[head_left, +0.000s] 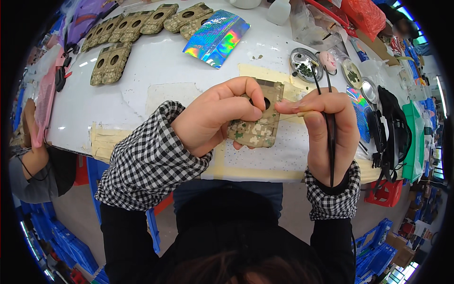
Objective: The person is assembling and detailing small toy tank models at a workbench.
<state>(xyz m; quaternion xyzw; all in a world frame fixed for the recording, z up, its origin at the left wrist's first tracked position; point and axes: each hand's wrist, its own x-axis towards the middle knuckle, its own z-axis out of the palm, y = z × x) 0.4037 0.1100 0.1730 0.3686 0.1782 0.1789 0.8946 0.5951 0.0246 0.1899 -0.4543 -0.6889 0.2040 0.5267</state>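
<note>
The case [257, 131] is gripped in the left hand [210, 116], tweezers [332, 144] in the right hand [342, 124]; edge work is judged in hand, steadiness apparently required.

Bright, mostly even indoor light. We see white glare spots on the tabletop [156, 61], a rainbow sheen off the foil pouch [216, 38], a glowing tube light [441, 92] at the right rim. Centre reads crisp; the black jacket [227, 236] swallows detail. Fisheye bends outer edges, leaves black corners.
</note>
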